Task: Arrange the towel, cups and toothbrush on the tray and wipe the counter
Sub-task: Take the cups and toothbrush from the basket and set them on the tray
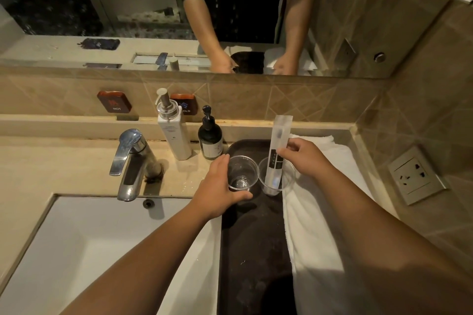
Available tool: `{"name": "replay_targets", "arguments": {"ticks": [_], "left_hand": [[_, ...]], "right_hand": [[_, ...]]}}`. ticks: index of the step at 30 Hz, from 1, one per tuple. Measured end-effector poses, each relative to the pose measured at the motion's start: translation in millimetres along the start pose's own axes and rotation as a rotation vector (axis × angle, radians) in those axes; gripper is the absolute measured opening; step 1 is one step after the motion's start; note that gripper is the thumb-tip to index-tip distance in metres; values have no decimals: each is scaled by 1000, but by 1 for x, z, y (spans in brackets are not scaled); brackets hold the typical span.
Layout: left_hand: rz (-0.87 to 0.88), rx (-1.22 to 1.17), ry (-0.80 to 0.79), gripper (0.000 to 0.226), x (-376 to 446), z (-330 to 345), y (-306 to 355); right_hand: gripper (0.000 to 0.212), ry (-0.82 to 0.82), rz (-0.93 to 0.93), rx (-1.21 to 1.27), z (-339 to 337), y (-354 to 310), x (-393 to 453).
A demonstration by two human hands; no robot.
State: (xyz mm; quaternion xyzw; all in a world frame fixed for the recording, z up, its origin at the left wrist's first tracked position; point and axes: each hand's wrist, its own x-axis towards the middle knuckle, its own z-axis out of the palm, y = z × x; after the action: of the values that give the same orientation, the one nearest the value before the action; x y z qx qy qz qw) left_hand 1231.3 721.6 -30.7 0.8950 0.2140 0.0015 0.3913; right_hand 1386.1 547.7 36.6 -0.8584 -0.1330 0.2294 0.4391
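Two thin clear cups [242,174] stand on the dark tray [253,238] beside the towel [320,212]: your left hand [220,194] wraps one lightly, they crumple, while right-hand fingers [294,147] pinch the featherlight sleeved toothbrush [277,151] mid-length in the other.

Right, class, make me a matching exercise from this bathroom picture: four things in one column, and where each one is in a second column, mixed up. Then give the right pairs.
Things:
1. wrapped toothbrush
2. white towel
3. left-hand cup
4. dark pump bottle

Places:
A. on the counter behind the tray, beside the white pump bottle
B. standing in the right-hand cup, pinched by the right hand
C. lying along the tray's right side
D. upright on the tray, with the left hand around it

Pairs: 1-B, 2-C, 3-D, 4-A
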Motion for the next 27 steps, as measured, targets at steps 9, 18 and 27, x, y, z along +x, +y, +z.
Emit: {"name": "replay_targets", "arguments": {"ticks": [9, 18, 27], "left_hand": [[-6, -9, 9, 113, -11, -3, 3], [76, -266, 138, 52, -139, 3, 44], [-206, -400, -149, 15, -226, 54, 36]], "right_hand": [[24, 4, -31, -19, -8, 2, 2], [19, -60, -171, 188, -37, -29, -108], [32, -229, 204, 270, 43, 52, -187]]}}
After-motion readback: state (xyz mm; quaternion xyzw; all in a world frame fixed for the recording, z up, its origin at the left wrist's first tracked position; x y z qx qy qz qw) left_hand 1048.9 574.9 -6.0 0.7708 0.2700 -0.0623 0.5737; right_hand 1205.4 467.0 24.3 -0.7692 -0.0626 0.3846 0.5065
